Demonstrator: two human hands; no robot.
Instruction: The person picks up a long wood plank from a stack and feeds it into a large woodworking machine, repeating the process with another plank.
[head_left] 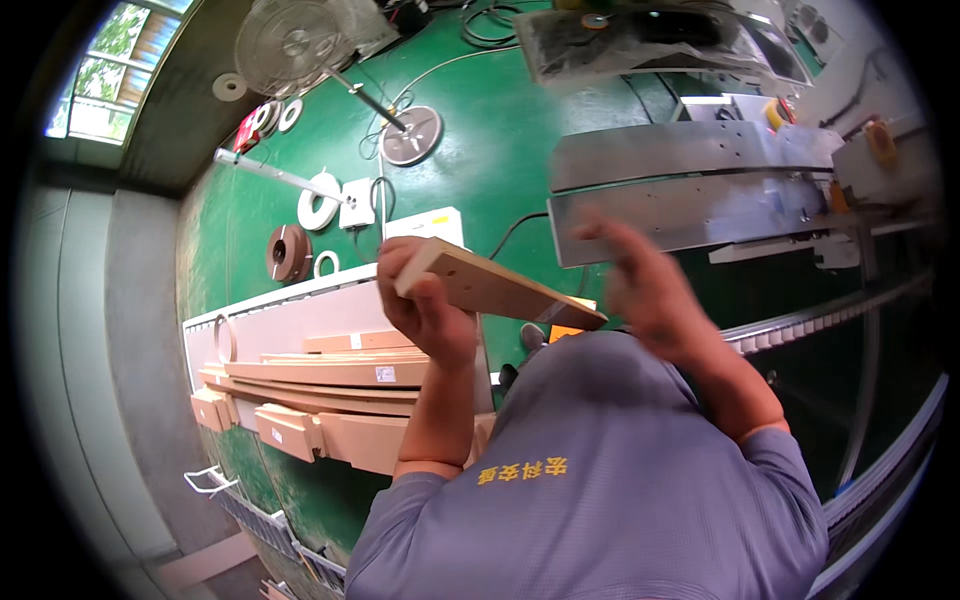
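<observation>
My left hand [425,305] is closed round one end of a flat, light-wood board [495,287]. The board slants down to the right in front of my body; small holes show in its face and a pale label sits near its far end. To the right of the board, apart from it, my right hand [650,300] is raised and blurred by motion. Its fingers look stretched out and apart, with nothing seen in them. Beyond the right hand lies a grey metal machine table [640,225].
Several wood-coloured panels [330,373] lie stacked on a pale bench [275,305] at the left. A fan [410,135] stands on the green floor ahead. Rolls of edging tape [289,253] and cables lie nearby. A roller rail [820,315] runs along the right.
</observation>
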